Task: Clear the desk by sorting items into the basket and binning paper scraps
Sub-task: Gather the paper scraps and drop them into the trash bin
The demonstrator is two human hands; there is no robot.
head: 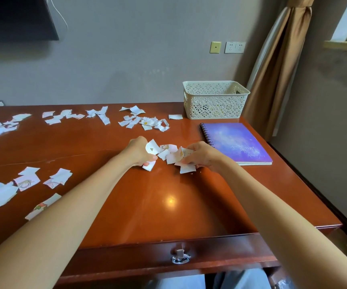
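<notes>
Torn white paper scraps lie over the red-brown desk (168, 205). My left hand (139, 151) is closed on a few scraps at the desk's middle. My right hand (201, 156) grips more scraps just to its right. A small heap of scraps (168, 152) sits between both hands. A cream lattice basket (215, 101) stands at the back right, apart from my hands. A purple spiral notebook (236, 142) lies flat in front of it, just right of my right hand.
More scraps lie in a row along the back of the desk (145, 122) and in a cluster at the left front (26, 182). A drawer with a metal ring pull (181, 256) is below the front edge. A brown curtain (276, 63) hangs at the right.
</notes>
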